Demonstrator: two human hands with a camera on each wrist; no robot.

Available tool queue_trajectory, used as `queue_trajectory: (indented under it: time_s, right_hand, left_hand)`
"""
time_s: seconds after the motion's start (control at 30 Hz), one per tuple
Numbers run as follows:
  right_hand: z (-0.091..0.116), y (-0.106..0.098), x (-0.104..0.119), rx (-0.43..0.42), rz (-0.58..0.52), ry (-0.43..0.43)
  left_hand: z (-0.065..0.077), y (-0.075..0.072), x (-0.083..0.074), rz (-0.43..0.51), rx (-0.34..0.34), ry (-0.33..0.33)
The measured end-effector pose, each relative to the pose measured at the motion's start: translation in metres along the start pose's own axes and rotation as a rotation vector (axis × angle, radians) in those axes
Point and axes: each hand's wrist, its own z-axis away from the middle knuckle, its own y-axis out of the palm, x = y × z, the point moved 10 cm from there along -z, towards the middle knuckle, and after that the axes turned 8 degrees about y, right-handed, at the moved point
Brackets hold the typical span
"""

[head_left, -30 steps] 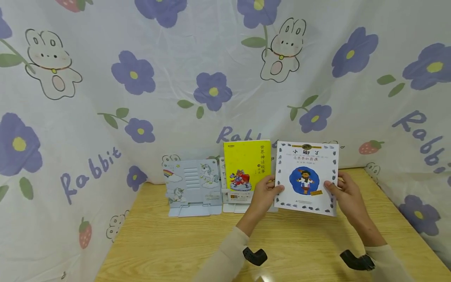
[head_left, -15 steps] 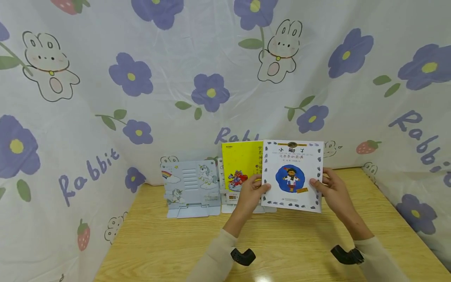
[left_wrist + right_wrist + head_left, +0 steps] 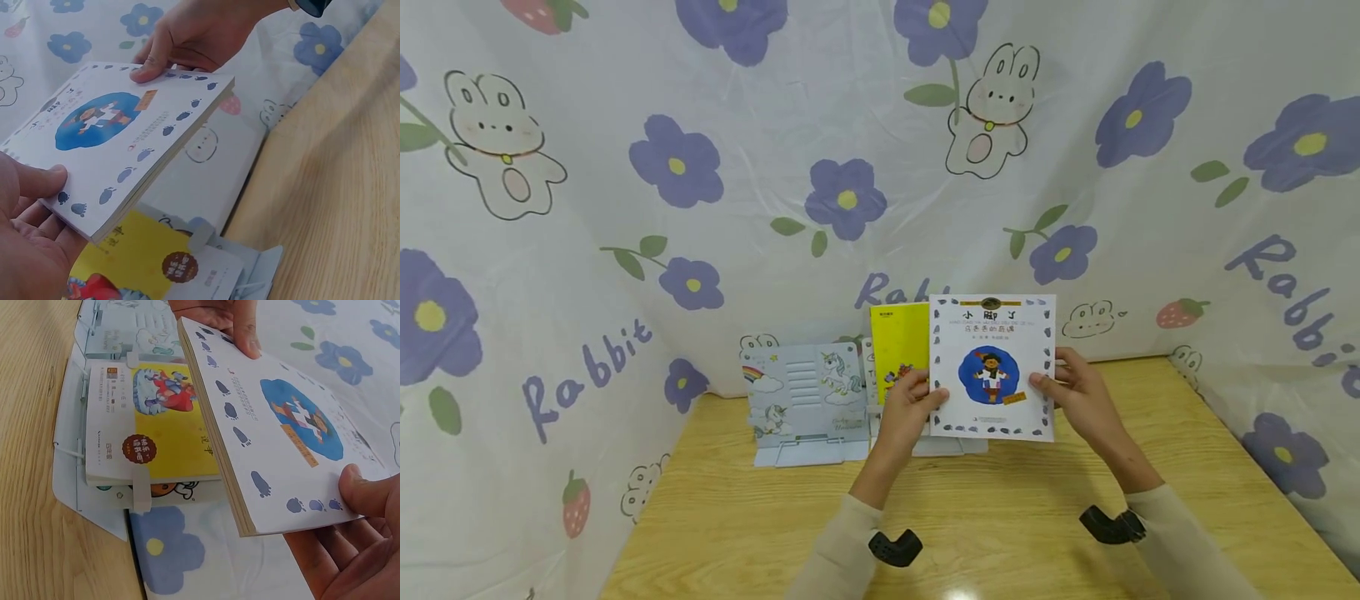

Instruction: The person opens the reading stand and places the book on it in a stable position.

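Both hands hold up a white book point(image 3: 992, 367) with a footprint border and a blue oval picture on its cover. My left hand point(image 3: 901, 412) pinches its left edge, thumb on the cover and fingers behind. On the opposite edge my right hand point(image 3: 1081, 400) grips the same way, its thumb point(image 3: 357, 484) pressed on the cover. Behind the white book, a yellow book point(image 3: 898, 342) leans on a pale book stand point(image 3: 69, 456), partly covered by the white one in the head view. Clips of the stand hold the yellow book's lower edge in the right wrist view.
To the left stands a second book stand point(image 3: 808, 392), pale blue with unicorns and a rainbow, bearing no book. A wooden table point(image 3: 737, 525) lies under everything. A white curtain point(image 3: 760, 125) with purple flowers and rabbits hangs behind and at both sides.
Both hands have carried the white book leftward, from beside the yellow book to in front of it, and its tilt has straightened. The yellow book and both stands stay put.
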Motion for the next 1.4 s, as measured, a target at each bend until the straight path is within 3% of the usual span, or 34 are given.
queue_trajectory:
  time_s: [0.37,0.8,1.4]
  right_hand:
    - [-0.012,0.019,0.009,0.028,0.017,0.001]
    - [-0.024,0.048,0.027,0.109,-0.070,-0.033]
    - [-0.040,0.104,0.048,0.198,-0.123,-0.001]
  left_hand:
    - [0.000,-0.026,-0.005,-0.016,-0.016,0.003]
    - [0.003,-0.060,-0.011,-0.040,-0.065,0.017]
    - [0.010,-0.122,-0.022,-0.055,-0.185,0.044]
